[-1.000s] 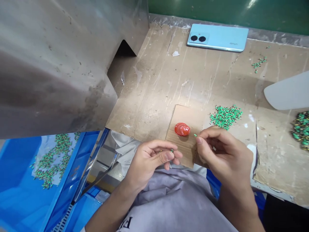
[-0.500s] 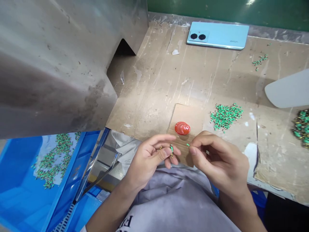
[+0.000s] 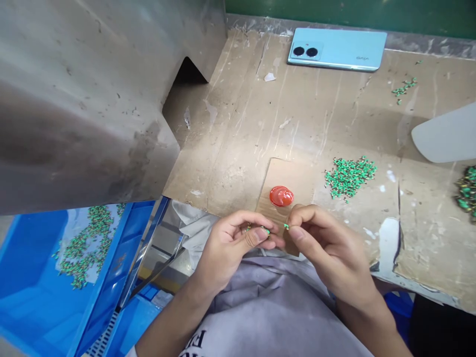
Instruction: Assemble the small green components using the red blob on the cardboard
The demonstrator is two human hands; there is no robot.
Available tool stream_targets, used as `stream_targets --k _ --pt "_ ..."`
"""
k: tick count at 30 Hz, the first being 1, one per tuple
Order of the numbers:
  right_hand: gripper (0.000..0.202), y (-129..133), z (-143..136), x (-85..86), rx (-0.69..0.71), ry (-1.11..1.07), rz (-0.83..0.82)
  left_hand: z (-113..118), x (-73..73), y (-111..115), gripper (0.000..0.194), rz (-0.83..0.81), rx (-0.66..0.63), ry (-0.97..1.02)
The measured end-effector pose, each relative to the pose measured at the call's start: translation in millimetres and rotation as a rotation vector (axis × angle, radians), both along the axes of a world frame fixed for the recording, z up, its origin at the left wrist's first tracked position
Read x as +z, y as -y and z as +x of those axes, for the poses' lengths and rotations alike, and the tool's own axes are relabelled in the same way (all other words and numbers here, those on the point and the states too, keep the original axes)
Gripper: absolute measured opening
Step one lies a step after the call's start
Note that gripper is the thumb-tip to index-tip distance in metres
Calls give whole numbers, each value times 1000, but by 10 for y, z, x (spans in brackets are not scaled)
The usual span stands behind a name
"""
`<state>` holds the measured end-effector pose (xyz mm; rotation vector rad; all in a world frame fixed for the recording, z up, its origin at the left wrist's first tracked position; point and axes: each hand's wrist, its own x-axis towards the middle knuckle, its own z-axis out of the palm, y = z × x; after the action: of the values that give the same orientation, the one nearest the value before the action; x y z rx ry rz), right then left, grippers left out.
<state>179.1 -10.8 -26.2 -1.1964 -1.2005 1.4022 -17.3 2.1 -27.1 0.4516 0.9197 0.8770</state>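
Head view: scuffed surface (image 3: 241,124), steel housing (image 3: 92,99) along left edge, phone (image 3: 342,48) near far edge, blue bin (image 3: 29,277) below near-left corner, red oval object (image 3: 281,196) on cardboard (image 3: 286,171) at near edge, and, above that edge, green part (image 3: 286,226) pinched in right hand (image 3: 327,243), similar parts (image 3: 266,231) gripped in left hand (image 3: 238,243).

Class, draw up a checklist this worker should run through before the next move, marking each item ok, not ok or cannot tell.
1. Small green piece pinched in the right hand: ok.
2. Left hand free: not ok; it holds other green pieces.
3. Exact count there: cannot tell; some may be hidden.
4. Red oval object resting on the cardboard piece: ok.
5. Green pile on the worktop, apart from both hands: ok.
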Motion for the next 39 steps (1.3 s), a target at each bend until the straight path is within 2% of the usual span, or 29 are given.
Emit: stream_targets --k 7,12,16,22,25,33,36,39 --pt "40 15 -63 13 -18 -216 -296 -37 -59 52 26 38 -38 -67" --pt "46 33 -69 11 5 -298 -408 -38 -50 82 14 109 -70 -120" --pt "42 31 -76 59 -27 -235 -365 -31 43 57 7 183 -55 -267" --pt "27 7 -25 64 -60 19 -128 -32 95 38 11 417 -62 -416" --pt "21 15 15 42 -2 41 -70 -15 89 55 18 394 -31 -407" --pt "24 2 96 57 138 -66 -159 -34 97 70 14 532 -56 -483" --pt "20 -13 127 38 192 -89 -147 -45 86 82 17 540 -69 -499" --pt "16 -37 165 40 224 -77 -120 -48 74 88 8 593 -109 -505"
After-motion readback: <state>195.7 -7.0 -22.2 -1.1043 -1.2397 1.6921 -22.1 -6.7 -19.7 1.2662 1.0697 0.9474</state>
